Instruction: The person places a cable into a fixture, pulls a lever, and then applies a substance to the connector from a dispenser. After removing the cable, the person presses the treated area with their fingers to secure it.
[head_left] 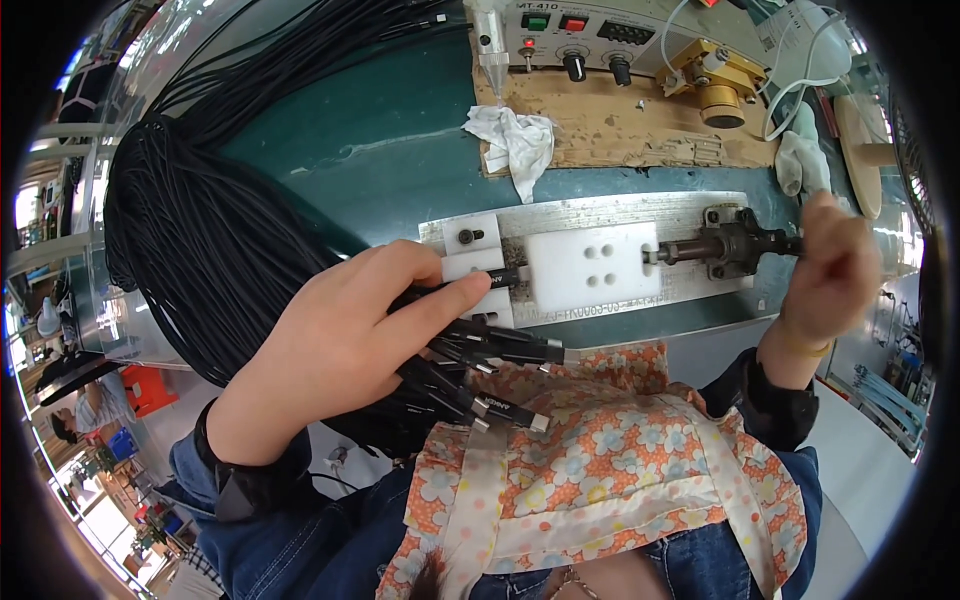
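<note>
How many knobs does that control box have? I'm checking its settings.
2. Both black knobs sit side by side on the grey control box at the top: one on the left, the other just right of it. The frame edge may hide more.

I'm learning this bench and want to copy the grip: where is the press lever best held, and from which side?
Probably at the outer end of the dark lever, from the person's right, as the right hand grips it: it sticks out sideways from the white block, clear of the left hand.
</note>
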